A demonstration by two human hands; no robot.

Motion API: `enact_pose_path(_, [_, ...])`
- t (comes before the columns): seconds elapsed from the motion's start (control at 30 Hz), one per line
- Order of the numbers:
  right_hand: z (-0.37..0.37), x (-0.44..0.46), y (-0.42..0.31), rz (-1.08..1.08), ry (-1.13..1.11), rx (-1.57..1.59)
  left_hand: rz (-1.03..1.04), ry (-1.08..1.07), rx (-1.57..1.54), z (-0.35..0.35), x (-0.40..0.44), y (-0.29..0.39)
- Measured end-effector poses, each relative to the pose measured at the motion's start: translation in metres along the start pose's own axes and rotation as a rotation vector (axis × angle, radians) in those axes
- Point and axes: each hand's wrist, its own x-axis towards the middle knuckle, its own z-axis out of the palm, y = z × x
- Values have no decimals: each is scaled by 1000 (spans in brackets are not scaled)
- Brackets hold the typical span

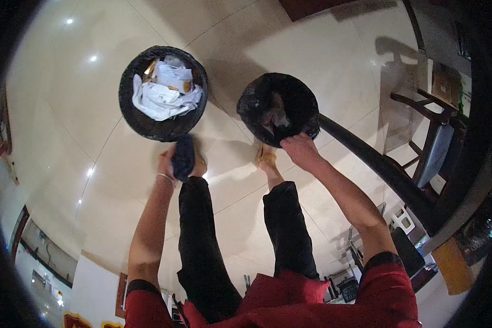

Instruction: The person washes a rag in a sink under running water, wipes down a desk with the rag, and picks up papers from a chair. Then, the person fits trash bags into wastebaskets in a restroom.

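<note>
My left hand (165,164) is closed around a dark bundle (184,157), which looks like a rolled black plastic bag or cloth; the exact kind is unclear. Just beyond it stands a black bin (126,101) holding crumpled white paper or tissue (161,101) and some brownish scraps. My right hand (302,150) grips the near rim of a second black bin (306,98), where a dark liner seems to be bunched under the fingers. Inside that bin lies a crumpled, greyish, partly see-through piece (276,112). Its bottom is too dark to make out.
Both bins stand on a shiny tiled floor (93,136), just past my feet (266,160). A long dark bar or table edge (366,147) runs along the right. Beyond it is a dark chair (434,147) near a cardboard box (446,82).
</note>
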Motion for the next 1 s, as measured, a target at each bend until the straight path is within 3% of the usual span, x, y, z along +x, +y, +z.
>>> enact_pose_path(0.03, [-10,-3,-10,-18,-51,11,39,19,63,-13,2,-11])
enact_pose_path(0.1, [-69,-35,-52,-46,-189,-53,129,-175,353,44,-87,6])
enact_pose_path(0.13, [-77,-23,-68,-120,-95,34,279,-202,707,40,-103,34])
enact_pose_path(0.17, [-89,-21,-77,-164,-34,92,305,-192,706,50,-114,48])
enact_pose_path(0.23, [-118,-34,-107,-230,-19,148,560,-350,1263,70,-162,70])
enact_pose_path(0.3, [-143,-31,-123,-286,13,167,480,-375,1265,80,-177,87])
enact_pose_path(0.37, [-162,-22,-139,-360,-23,286,719,-437,1380,70,-179,98])
enact_pose_path(0.43, [-177,-7,-152,-413,-40,322,608,-424,1317,50,-173,111])
enact_pose_path(0.5, [-188,12,-163,-511,-91,434,736,-571,1468,31,-165,123])
enact_pose_path(0.63, [-209,56,-174,-604,-158,493,651,-502,1301,6,-180,150])
enact_pose_path(0.67, [-210,67,-174,-582,-122,662,666,-491,1290,3,-185,156])
enact_pose_path(0.7, [-210,80,-172,-554,-87,828,392,-463,1195,2,-193,164])
enact_pose_path(0.73, [-210,96,-168,-517,-221,944,115,-428,1091,-2,-201,170])
enact_pose_path(0.77, [-210,105,-170,-389,-240,1056,127,-424,1081,-8,-199,168])
enact_pose_path(0.83, [-193,132,-160,-251,-281,1131,248,-562,612,-18,-194,167])
enact_pose_path(0.93, [-183,168,-151,57,-412,1437,302,-614,549,-25,-181,186])
enact_pose_path(1.0, [-173,188,-147,48,-325,1575,302,-604,502,-27,-175,195])
